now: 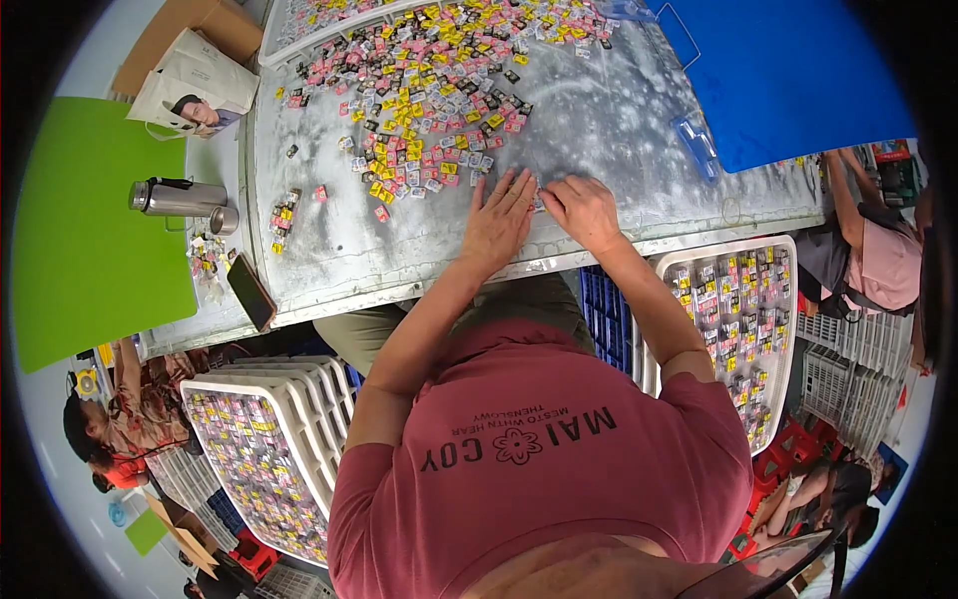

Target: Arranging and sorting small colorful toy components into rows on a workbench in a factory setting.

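Head view: near the worktop's [619, 140] front edge, the left hand [499, 222] was laid flat, grip wide; a small packet [540, 200] was pinched by the right hand [582, 210].

The bench [619, 130] is grey, mottled with whitish smears. Across its far half lies a scatter of small packets [429, 90] in pink, yellow, black and white. To the right of the bench a plain blue sheet [788, 70] spreads out; to its left sits a flat bright green board [90, 230] bearing a silver flask [178, 197] with a black cap. Below the bench, white slatted trays [299, 419] hold more pink, yellow and black packets. The person's shirt [539, 479] is dusty red with black lettering and a flower outline.
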The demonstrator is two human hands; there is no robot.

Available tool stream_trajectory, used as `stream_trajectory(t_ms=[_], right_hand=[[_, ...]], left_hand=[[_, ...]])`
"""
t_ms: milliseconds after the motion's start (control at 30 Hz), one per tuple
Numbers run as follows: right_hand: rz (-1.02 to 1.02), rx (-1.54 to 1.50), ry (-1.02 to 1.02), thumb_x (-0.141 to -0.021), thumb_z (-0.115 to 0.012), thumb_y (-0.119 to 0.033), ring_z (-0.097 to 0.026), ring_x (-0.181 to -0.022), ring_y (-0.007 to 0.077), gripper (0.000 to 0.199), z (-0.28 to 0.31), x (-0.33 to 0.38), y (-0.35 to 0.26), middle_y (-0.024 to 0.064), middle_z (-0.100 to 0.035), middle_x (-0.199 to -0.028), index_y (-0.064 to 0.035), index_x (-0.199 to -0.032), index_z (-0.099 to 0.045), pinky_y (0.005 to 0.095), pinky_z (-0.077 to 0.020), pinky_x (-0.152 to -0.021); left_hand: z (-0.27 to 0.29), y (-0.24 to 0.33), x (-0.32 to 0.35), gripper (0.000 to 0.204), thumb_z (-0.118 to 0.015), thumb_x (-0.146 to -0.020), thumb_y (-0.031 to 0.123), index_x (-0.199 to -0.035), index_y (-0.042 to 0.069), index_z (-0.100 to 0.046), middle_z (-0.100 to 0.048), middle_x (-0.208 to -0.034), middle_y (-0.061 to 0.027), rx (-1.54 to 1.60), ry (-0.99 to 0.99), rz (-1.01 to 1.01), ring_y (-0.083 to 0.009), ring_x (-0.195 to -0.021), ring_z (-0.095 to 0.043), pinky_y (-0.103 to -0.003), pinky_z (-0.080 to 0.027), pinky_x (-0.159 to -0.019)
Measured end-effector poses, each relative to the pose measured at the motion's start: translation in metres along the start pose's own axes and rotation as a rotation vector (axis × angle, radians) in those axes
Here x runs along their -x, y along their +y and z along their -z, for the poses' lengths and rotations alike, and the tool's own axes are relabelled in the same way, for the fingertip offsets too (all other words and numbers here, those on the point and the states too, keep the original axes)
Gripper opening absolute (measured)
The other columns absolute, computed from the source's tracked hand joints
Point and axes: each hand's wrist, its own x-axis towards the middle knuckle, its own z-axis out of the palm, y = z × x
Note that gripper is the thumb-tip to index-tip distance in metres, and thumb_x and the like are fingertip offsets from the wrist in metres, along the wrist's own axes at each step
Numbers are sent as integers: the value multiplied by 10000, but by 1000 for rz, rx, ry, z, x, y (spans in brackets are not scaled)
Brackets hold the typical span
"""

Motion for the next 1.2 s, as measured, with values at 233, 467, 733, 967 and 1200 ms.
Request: stream_trajectory(t_ms=[233,467,733,967,1200], right_hand=[[22,17,-1,-877,-760,-192,-661,-683,267,149,-2,1,3,55,-634,-766,-103,-801,-668,386,-516,-648],[13,-29,15,-877,-763,-197,-660,-680,265,157,-4,2,3,56,-634,-762,-98,-799,-669,385,-513,-650],[-17,-30,36,-871,-772,-205,-652,-673,266,161,-3,3,0,56,-626,-755,-96,-799,-679,380,-513,-652],[-17,-39,39,-843,-799,-188,-639,-668,276,125,-9,4,1,56,-620,-745,-100,-854,-711,396,-517,-635],[-232,-202,-31,-831,-798,-169,-674,-732,284,128,-5,5,1,84,-675,-806,-81,-874,-716,398,-541,-667]], left_hand=[[4,2,0,402,-607,-986,164,-1383,122,-562,-484,-1572,-120,89,-10,13,-321,-1457,-449,-627,-275,-1186],[7,-2,2,275,-620,-952,127,-1227,137,-618,-469,-1572,-176,92,-41,-33,-387,-1468,-418,-643,-255,-1193],[8,-1,3,262,-643,-921,110,-1180,153,-642,-431,-1597,-181,109,-51,-42,-393,-1490,-382,-649,-231,-1203],[7,-4,4,291,-656,-903,96,-1184,168,-637,-412,-1608,-183,97,-72,-41,-378,-1502,-370,-662,-238,-1189],[0,-7,3,271,-639,-899,93,-1163,155,-647,-448,-1583,-186,118,-40,-68,-364,-1495,-387,-654,-226,-1202]])
